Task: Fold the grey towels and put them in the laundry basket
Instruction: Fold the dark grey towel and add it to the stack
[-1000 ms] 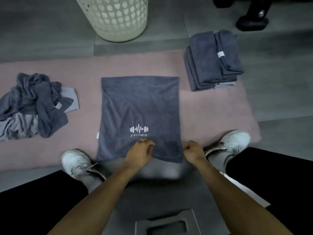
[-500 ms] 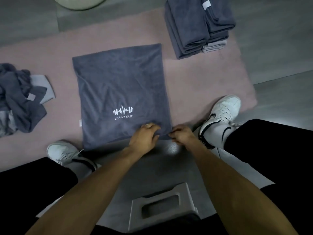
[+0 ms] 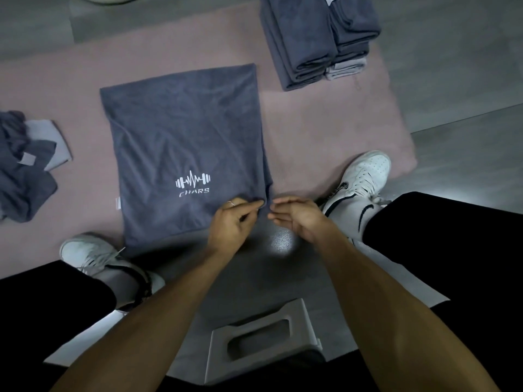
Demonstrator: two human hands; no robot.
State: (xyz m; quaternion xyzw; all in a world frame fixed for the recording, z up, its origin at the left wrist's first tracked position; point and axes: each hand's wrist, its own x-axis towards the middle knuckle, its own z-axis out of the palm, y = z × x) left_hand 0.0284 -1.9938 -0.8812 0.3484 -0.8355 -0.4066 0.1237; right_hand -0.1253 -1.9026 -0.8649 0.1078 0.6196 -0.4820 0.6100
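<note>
On pink mat (image 3: 325, 142), grey towel (image 3: 181, 142) lies flat; left hand (image 3: 230, 222) fingers pinch its near-right corner, right hand (image 3: 300, 219) fingers loose, empty. Risk: one-handed lift skews fold, w/ bunching.

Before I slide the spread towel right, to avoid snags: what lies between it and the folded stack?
Head view: only bare pink mat between the spread towel and the folded stack.
</note>
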